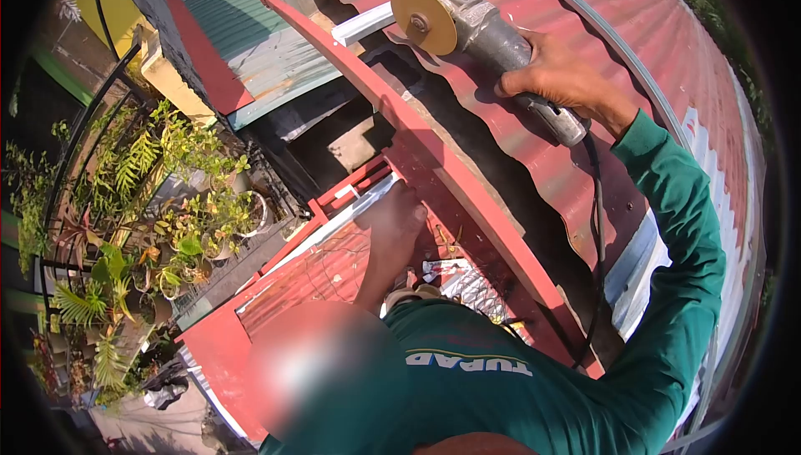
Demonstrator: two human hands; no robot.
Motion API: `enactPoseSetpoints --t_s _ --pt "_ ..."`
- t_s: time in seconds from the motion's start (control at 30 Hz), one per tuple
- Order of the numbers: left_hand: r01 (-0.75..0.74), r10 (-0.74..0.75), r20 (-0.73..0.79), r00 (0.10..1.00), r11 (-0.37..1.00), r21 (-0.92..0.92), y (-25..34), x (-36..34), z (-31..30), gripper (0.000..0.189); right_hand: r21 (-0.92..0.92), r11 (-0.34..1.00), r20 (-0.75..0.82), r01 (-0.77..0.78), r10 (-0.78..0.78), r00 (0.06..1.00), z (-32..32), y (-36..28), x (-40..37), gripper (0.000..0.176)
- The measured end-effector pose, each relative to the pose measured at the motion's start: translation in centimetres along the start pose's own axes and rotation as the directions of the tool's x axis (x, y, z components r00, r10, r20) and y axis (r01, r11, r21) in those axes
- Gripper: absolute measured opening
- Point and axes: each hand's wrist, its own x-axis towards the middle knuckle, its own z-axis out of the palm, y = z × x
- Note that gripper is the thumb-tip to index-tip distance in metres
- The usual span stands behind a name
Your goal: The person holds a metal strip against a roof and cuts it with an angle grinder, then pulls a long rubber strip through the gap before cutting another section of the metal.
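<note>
My right hand [546, 79] is wrapped round the grey body of an angle grinder [501, 46], with my thumb pressed along its side. The grinder's round tan disc [424, 21] is above the red corrugated roofing, near a pale metal strip [367, 22]. A dark cord runs down from the grinder's rear end. My left hand [399, 213] is beside the long red beam [450, 171], near its inner side; it is blurred and its fingers are unclear, so I cannot tell whether it holds anything.
Red corrugated sheets [601, 29] spread over the right, with a dark gap between their wavy edge and the red beam. Potted plants [183, 246] and a curved black railing stand at the left. Greenish roofing [259, 12] lies behind. Wires and debris lie near my body.
</note>
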Motion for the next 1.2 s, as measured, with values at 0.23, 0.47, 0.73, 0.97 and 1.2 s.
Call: enactPoseSetpoints --t_s 0.23,0.47,0.73,0.97,1.2 --pt "0.082 -0.078 0.027 0.997 0.970 -0.230 7.6 2.3 4.1 0.111 -0.110 0.994 -0.047 0.000 -0.005 0.999 0.2 0.0 0.5 0.059" --pt "-0.110 0.129 0.070 0.989 0.967 -0.232 6.5 3.0 4.6 0.080 -0.104 0.994 -0.038 -0.014 0.010 0.999 0.4 -0.5 0.6 0.060" --pt "-0.050 0.070 0.073 0.995 0.967 -0.249 7.9 2.6 4.5 0.092 -0.057 0.998 -0.032 -0.026 0.024 0.999 0.6 -0.6 0.6 0.061" --pt "-0.046 0.066 0.072 0.995 0.968 -0.248 6.5 2.6 4.7 0.101 -0.144 0.987 -0.024 -0.069 0.066 0.998 0.2 -0.1 1.0 0.065" --pt "-0.045 0.065 0.076 0.995 0.970 -0.239 6.7 2.7 4.8 0.103 -0.054 0.998 0.000 -0.026 0.026 1.000 0.1 -0.1 1.0 0.064"
